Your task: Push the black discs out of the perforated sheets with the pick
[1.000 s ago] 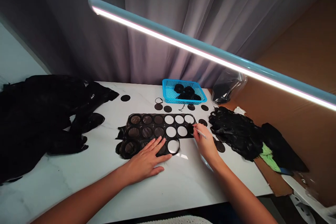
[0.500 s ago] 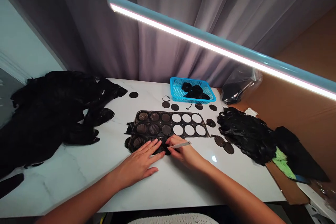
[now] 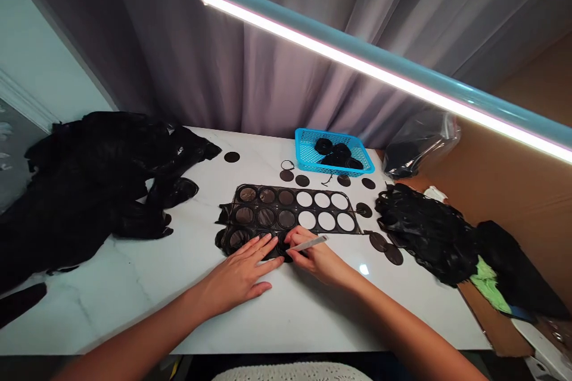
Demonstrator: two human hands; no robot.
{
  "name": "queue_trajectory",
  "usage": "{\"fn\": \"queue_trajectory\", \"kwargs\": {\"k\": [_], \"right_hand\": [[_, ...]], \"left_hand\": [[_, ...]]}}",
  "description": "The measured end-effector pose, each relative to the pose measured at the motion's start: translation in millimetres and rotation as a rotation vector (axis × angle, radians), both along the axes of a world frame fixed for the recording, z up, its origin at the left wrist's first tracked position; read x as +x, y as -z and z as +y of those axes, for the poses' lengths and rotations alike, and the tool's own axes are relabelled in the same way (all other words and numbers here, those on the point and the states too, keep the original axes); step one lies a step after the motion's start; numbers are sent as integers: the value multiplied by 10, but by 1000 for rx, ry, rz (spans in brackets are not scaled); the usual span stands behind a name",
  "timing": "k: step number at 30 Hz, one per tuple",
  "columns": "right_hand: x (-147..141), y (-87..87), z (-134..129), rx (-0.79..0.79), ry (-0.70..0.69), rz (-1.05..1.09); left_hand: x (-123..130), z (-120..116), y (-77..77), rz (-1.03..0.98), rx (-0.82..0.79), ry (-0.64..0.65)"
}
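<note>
A dark sheet with rows of round rings [image 3: 266, 205] lies on the white table; some circles are filled with sheer dark material, others show white. My left hand [image 3: 245, 268] rests flat on the sheet's near row, fingers spread, pressing down black material. Beside its fingertips, my right hand [image 3: 315, 256] grips a slim, flat, silvery craft knife [image 3: 313, 243] like a pen. The knife's tip is hidden by the fingers, over the near row of rings. Loose dark discs [image 3: 379, 242] lie to the right and behind the sheet.
A blue basket [image 3: 298, 152] with black pieces stands at the back. Black fabric is heaped at the left [image 3: 89, 190], and a black strip pile [image 3: 429, 232] lies at the right. A clear bag [image 3: 417, 143] leans behind it. A lit tube lamp [image 3: 357, 50] hangs overhead.
The camera view has shifted slightly, so everything appears moved a little to the right. Both hands stay at the near row, with only slight movement of the right hand.
</note>
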State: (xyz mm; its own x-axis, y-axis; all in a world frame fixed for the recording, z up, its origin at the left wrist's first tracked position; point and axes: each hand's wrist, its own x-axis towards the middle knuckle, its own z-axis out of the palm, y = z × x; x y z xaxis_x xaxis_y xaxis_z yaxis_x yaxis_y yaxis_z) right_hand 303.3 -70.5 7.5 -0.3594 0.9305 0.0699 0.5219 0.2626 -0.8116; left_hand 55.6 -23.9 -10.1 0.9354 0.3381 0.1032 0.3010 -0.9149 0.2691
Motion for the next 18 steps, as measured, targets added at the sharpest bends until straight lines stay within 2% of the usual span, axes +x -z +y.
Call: {"fn": "queue_trajectory", "kwargs": {"k": [10,15,18], "right_hand": [[-24,-12,26,72,-29,-122],[-212,129,-94,264,-17,-395],[-241,198,-143,336,13,-421]], "left_hand": [[3,-11,-3,-32,-15,-4],[2,-26,32,-18,-6,-28],[1,-24,50,-29,-5,-35]]}}
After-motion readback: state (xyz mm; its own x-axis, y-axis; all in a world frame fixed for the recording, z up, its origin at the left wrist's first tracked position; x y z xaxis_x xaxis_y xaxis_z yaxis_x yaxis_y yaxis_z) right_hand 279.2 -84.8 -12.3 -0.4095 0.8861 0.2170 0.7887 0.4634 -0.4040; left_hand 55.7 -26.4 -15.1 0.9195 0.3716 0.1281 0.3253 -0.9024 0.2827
